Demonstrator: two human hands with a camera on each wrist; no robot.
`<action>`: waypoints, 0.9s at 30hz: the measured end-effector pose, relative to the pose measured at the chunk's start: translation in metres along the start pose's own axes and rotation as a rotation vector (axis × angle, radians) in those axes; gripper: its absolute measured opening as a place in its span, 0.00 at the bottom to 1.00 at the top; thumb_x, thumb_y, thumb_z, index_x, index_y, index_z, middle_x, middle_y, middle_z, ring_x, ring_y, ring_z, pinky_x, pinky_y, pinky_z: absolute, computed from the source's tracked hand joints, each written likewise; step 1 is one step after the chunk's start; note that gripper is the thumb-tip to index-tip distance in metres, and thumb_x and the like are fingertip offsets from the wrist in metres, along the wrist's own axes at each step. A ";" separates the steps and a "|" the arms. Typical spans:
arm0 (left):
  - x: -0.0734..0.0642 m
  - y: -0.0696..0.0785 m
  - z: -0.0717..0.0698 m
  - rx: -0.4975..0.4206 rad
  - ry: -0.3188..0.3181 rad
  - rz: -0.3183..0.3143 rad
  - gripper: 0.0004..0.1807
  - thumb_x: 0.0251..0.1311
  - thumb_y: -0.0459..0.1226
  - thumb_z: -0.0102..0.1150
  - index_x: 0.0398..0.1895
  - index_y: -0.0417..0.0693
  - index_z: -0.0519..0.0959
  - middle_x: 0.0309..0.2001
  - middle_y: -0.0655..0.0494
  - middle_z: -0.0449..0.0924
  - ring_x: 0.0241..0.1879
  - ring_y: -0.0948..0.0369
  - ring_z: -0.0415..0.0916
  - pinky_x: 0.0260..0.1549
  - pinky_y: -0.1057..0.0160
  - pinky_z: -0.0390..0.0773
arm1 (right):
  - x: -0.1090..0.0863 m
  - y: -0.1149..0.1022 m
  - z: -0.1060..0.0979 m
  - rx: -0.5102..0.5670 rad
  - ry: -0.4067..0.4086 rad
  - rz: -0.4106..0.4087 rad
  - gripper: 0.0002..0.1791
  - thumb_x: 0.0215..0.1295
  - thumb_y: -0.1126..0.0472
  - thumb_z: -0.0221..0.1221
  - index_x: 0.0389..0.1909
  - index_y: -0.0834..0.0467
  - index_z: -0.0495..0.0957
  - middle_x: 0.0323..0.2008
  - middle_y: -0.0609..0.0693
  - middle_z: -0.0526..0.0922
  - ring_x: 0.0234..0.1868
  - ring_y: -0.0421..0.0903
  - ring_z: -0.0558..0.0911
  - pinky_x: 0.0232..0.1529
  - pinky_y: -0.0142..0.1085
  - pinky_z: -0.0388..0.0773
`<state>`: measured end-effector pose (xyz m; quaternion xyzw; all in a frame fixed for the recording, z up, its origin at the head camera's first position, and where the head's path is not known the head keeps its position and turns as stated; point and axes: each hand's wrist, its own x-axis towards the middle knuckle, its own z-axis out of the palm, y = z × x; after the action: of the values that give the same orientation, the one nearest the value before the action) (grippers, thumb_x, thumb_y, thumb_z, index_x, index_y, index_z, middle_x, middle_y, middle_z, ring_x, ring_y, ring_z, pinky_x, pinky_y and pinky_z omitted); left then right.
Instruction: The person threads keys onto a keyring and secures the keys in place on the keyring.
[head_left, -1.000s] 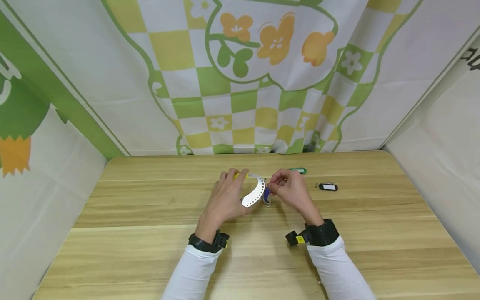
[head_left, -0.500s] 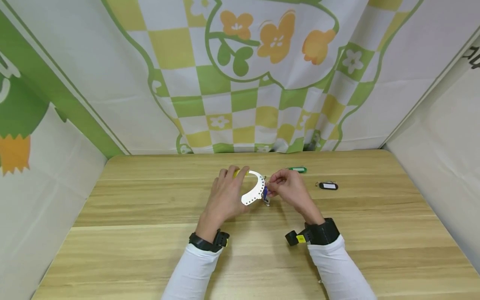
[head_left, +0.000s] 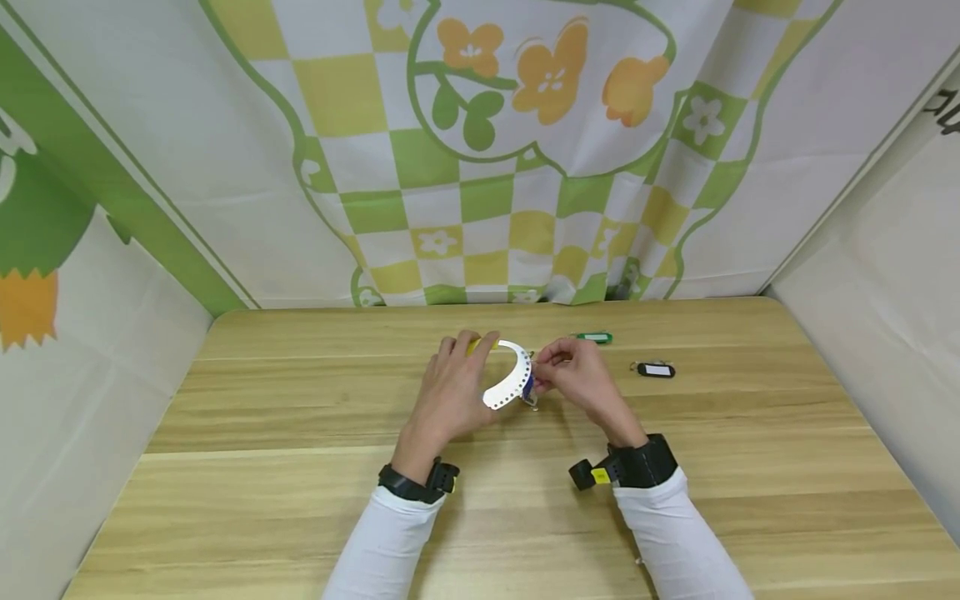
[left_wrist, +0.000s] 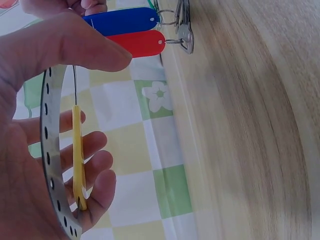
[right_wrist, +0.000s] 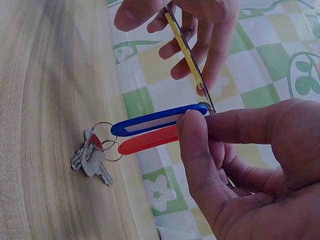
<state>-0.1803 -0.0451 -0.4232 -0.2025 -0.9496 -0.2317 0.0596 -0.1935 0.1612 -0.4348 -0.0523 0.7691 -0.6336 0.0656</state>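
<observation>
Left hand [head_left: 447, 387], spread wide, grips the holed plate [head_left: 512, 387] above the table [head_left: 300, 500], while right hand [head_left: 585, 379] pinches the blue tag [right_wrist: 145, 121] at the plate's edge, red tag [right_wrist: 150, 141] just beside, keys [right_wrist: 91, 159] hanging from both, green tag [head_left: 595, 337] and black tag [head_left: 656, 370] lying past the right hand.

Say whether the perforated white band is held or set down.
Held: the head view shows the left hand gripping the perforated white band; the left wrist view shows it apart from the table.
</observation>
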 end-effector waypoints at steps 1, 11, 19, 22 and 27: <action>0.000 0.000 0.000 -0.001 0.000 -0.001 0.55 0.36 0.44 0.85 0.73 0.48 0.68 0.63 0.41 0.69 0.59 0.42 0.67 0.53 0.42 0.74 | 0.000 0.000 0.000 -0.005 0.000 0.001 0.06 0.64 0.76 0.60 0.38 0.77 0.77 0.29 0.62 0.82 0.26 0.49 0.85 0.36 0.50 0.85; 0.000 0.000 0.000 -0.005 -0.003 -0.005 0.56 0.34 0.43 0.85 0.73 0.47 0.68 0.63 0.42 0.70 0.59 0.43 0.67 0.53 0.44 0.74 | 0.000 -0.001 -0.001 -0.090 0.031 -0.009 0.04 0.64 0.74 0.63 0.36 0.71 0.77 0.30 0.59 0.79 0.30 0.60 0.84 0.35 0.48 0.85; 0.001 0.001 -0.001 -0.035 -0.007 -0.030 0.55 0.37 0.45 0.85 0.73 0.47 0.68 0.63 0.41 0.69 0.59 0.43 0.67 0.52 0.43 0.75 | -0.001 -0.002 0.000 -0.198 0.069 -0.095 0.04 0.63 0.72 0.66 0.33 0.68 0.79 0.28 0.58 0.81 0.28 0.57 0.83 0.30 0.43 0.84; 0.001 0.001 -0.001 -0.039 -0.008 -0.037 0.55 0.37 0.45 0.85 0.73 0.47 0.68 0.64 0.40 0.69 0.59 0.43 0.67 0.52 0.42 0.74 | -0.001 -0.001 -0.001 -0.307 0.117 -0.161 0.04 0.61 0.70 0.68 0.30 0.65 0.81 0.27 0.54 0.82 0.27 0.50 0.82 0.29 0.37 0.81; 0.001 0.002 -0.001 -0.061 -0.006 -0.036 0.56 0.35 0.44 0.85 0.73 0.46 0.68 0.63 0.41 0.70 0.58 0.44 0.68 0.51 0.44 0.76 | -0.002 0.000 0.001 -0.453 0.187 -0.283 0.05 0.58 0.70 0.71 0.28 0.61 0.83 0.26 0.51 0.84 0.27 0.45 0.82 0.30 0.35 0.81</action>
<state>-0.1803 -0.0438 -0.4213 -0.1877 -0.9458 -0.2608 0.0462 -0.1917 0.1603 -0.4349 -0.1136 0.8788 -0.4506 -0.1081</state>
